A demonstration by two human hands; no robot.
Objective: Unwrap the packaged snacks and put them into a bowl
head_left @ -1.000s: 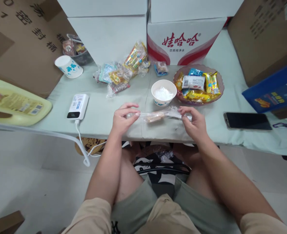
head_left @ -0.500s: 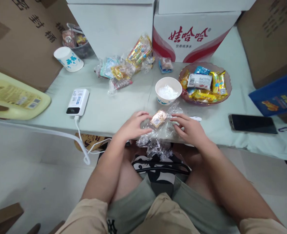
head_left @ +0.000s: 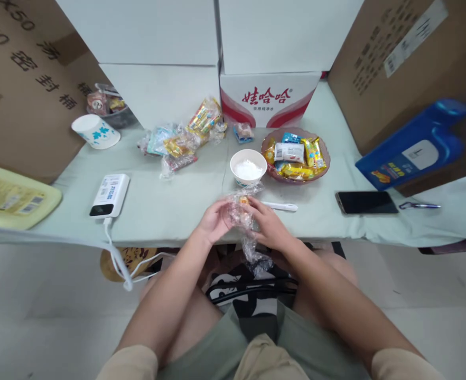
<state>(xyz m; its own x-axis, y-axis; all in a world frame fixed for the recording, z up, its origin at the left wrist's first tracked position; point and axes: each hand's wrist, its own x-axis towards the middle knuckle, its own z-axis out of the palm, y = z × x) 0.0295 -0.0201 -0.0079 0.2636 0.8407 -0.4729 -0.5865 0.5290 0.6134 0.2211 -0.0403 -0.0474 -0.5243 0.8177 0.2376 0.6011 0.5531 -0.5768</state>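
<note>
My left hand (head_left: 214,221) and my right hand (head_left: 267,226) are closed together on a clear plastic wrapper (head_left: 239,212) with a small brown snack inside, just above the front edge of the pale green table (head_left: 169,203). The loose tail of the wrapper (head_left: 252,252) hangs down toward my lap. Just beyond the hands stands a white paper bowl (head_left: 248,167) with white powder in it. A white utensil (head_left: 281,206) lies on the table right of my hands.
A brown dish (head_left: 322,168) holds several wrapped snacks. More wrapped snacks (head_left: 181,138) lie at the back, near a paper cup (head_left: 94,131). A power bank (head_left: 109,195) with a cable sits left, a phone (head_left: 365,202) and pen (head_left: 419,206) right. Cardboard boxes line the back.
The wrapper was stretched out flat between my two hands; they have come together and bunched it round the snack. The view has pulled back.
</note>
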